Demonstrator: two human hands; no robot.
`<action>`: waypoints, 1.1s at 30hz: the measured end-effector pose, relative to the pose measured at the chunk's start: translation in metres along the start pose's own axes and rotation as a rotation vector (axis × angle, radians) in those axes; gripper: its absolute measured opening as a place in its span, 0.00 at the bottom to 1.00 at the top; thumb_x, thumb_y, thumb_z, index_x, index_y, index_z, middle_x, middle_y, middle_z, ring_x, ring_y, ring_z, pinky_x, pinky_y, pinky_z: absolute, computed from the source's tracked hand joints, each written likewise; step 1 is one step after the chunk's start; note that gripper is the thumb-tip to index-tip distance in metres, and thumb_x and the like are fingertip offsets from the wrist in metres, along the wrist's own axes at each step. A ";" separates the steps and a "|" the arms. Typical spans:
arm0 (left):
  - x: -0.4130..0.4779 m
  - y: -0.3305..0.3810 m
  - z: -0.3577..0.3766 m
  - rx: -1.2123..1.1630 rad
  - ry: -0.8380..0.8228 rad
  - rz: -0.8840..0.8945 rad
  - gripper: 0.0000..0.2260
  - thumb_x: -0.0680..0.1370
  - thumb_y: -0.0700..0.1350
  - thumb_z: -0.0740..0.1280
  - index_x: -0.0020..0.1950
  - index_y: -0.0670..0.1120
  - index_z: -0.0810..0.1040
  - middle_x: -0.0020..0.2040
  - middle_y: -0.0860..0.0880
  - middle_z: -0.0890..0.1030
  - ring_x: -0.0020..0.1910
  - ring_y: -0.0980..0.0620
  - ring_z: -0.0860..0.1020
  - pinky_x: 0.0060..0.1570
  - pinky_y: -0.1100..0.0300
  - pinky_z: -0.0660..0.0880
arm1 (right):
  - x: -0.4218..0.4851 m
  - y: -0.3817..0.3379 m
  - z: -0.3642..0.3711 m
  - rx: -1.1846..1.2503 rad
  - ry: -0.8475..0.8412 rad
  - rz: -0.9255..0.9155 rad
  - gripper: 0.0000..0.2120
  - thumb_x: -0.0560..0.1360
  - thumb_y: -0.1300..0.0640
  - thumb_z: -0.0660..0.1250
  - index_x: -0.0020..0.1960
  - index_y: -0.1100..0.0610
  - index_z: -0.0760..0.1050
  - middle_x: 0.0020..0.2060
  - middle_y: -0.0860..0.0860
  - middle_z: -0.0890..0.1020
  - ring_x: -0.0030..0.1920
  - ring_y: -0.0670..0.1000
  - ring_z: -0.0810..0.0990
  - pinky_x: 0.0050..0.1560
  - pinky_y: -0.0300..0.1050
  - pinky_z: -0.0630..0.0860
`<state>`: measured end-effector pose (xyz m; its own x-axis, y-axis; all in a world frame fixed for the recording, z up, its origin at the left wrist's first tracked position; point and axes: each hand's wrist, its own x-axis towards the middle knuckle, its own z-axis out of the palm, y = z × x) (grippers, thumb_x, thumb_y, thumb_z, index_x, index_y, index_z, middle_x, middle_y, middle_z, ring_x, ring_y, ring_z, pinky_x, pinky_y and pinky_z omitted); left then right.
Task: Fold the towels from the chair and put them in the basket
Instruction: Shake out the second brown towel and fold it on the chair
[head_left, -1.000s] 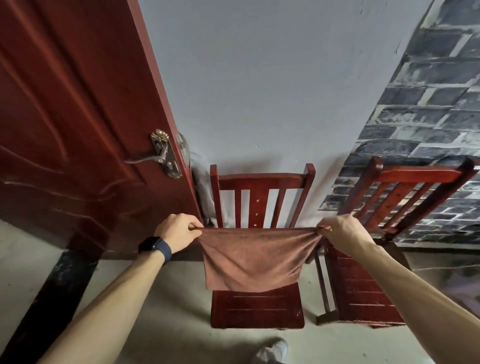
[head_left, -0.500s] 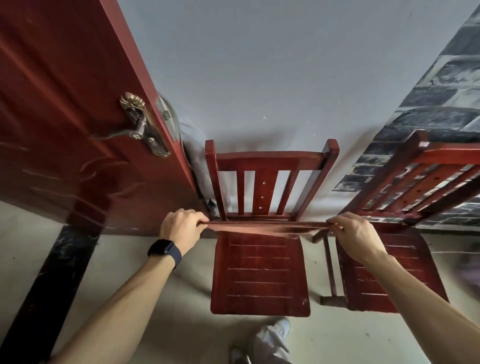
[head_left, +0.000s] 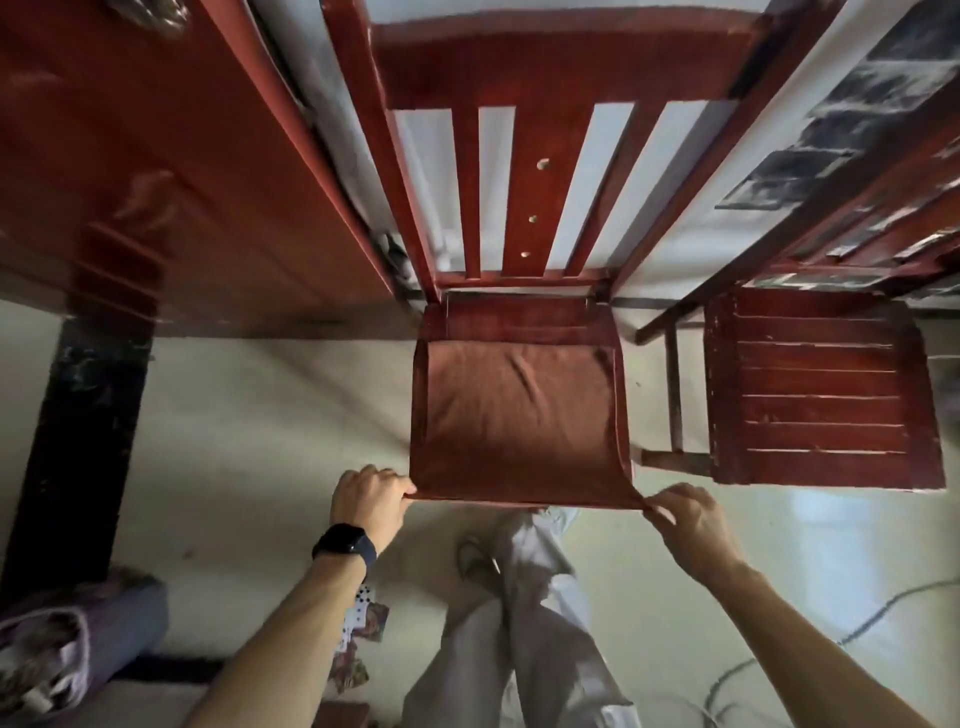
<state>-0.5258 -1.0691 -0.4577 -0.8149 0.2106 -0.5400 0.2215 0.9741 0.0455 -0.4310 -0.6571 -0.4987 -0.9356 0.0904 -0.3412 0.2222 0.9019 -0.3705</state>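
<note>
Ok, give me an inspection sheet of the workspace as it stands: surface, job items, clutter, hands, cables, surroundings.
Surface: chair seat, red slatted wood, mostly covered by the towel.
Job's things: brown towel spread flat on the seat, slight crease near the middle; near edge overhangs. Basket: nothing seen for certain.
Clutter: playing cards on the floor; purple-grey bundle at lower left, blurred.
Hands: left hand pinches the towel's near left corner; right hand pinches the near right corner. Watch on the left wrist.
Cables: one cable on the floor at right.
Surroundings: second chair at right, empty; red door at left; pale wall behind.
</note>
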 end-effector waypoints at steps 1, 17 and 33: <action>-0.005 0.000 0.013 -0.006 -0.042 -0.006 0.11 0.78 0.50 0.67 0.59 0.57 0.82 0.57 0.55 0.83 0.56 0.50 0.79 0.54 0.56 0.71 | -0.011 0.004 0.012 0.009 -0.043 0.037 0.10 0.64 0.65 0.81 0.43 0.54 0.86 0.38 0.53 0.84 0.37 0.60 0.82 0.41 0.52 0.80; 0.140 -0.018 -0.002 -1.316 -0.044 -0.438 0.04 0.72 0.47 0.77 0.44 0.50 0.84 0.41 0.50 0.85 0.43 0.52 0.82 0.50 0.59 0.76 | 0.126 -0.006 0.009 0.770 -0.029 0.601 0.03 0.72 0.51 0.75 0.44 0.47 0.82 0.45 0.49 0.87 0.49 0.55 0.85 0.58 0.59 0.80; 0.238 -0.010 0.054 -1.156 0.214 -0.506 0.03 0.74 0.54 0.72 0.44 0.57 0.81 0.41 0.55 0.82 0.44 0.51 0.80 0.49 0.52 0.78 | 0.216 0.000 0.056 0.493 0.154 0.614 0.09 0.76 0.45 0.67 0.53 0.46 0.80 0.45 0.45 0.83 0.45 0.51 0.82 0.55 0.51 0.79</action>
<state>-0.6928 -1.0335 -0.6322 -0.7652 -0.2986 -0.5704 -0.6413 0.4313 0.6346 -0.6172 -0.6608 -0.6208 -0.6260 0.5997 -0.4985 0.7717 0.3844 -0.5067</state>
